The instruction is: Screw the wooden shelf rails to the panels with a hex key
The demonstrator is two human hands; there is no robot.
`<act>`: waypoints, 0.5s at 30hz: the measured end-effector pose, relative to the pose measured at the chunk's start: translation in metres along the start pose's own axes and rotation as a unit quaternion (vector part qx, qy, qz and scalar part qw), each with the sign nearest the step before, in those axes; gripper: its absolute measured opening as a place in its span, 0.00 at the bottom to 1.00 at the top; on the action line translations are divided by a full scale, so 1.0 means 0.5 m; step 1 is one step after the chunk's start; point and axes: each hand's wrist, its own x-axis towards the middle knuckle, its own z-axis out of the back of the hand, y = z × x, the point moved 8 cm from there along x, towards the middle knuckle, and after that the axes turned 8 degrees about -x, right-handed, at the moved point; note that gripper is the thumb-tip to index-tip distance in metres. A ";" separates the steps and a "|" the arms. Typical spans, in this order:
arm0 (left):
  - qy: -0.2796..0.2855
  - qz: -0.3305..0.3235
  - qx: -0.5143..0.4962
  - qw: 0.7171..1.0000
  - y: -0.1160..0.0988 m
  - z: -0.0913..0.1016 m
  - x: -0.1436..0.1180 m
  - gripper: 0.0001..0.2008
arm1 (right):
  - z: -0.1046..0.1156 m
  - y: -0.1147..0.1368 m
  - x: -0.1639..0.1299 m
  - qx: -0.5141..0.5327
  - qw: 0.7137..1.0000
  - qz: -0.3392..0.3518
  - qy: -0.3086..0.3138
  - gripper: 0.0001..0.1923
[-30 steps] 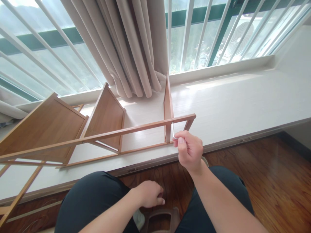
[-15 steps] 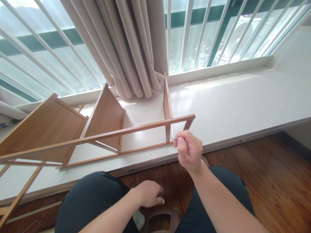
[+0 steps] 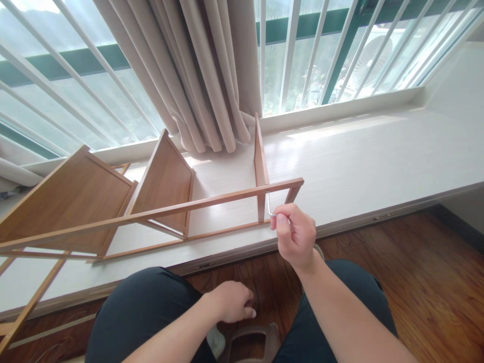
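Observation:
My right hand (image 3: 297,234) is closed, thumb and fingers pinching one end of a bent metal hex key (image 3: 269,205). The key's other end meets the wooden rail (image 3: 212,200) of a shelf frame, near its right end, where a shelf board (image 3: 260,156) joins it. The frame lies on its side on a white window ledge. My left hand (image 3: 235,302) hangs over my left thigh, its fingers loosely bent with a gap beside the thumb; nothing shows in it.
Two more wooden boards (image 3: 162,181) stand in the frame's left part. A beige curtain (image 3: 204,75) hangs behind it, between barred windows. Below the white ledge (image 3: 359,166) are a wooden floor (image 3: 416,272) and a brownish stool-like object (image 3: 251,330) between my legs.
My right hand has shifted very slightly, still pinching the hex key at the rail. The frame and my left hand stay where they were.

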 end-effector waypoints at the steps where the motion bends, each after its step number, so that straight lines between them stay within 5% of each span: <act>1: 0.002 0.000 0.001 1.000 -0.001 0.000 -0.001 0.16 | 0.000 0.000 0.000 0.000 1.000 -0.001 0.000 0.08; 15: 0.004 -0.001 0.008 1.000 -0.002 -0.001 0.000 0.16 | 0.006 -0.001 -0.004 -0.005 1.000 0.000 -0.002 0.08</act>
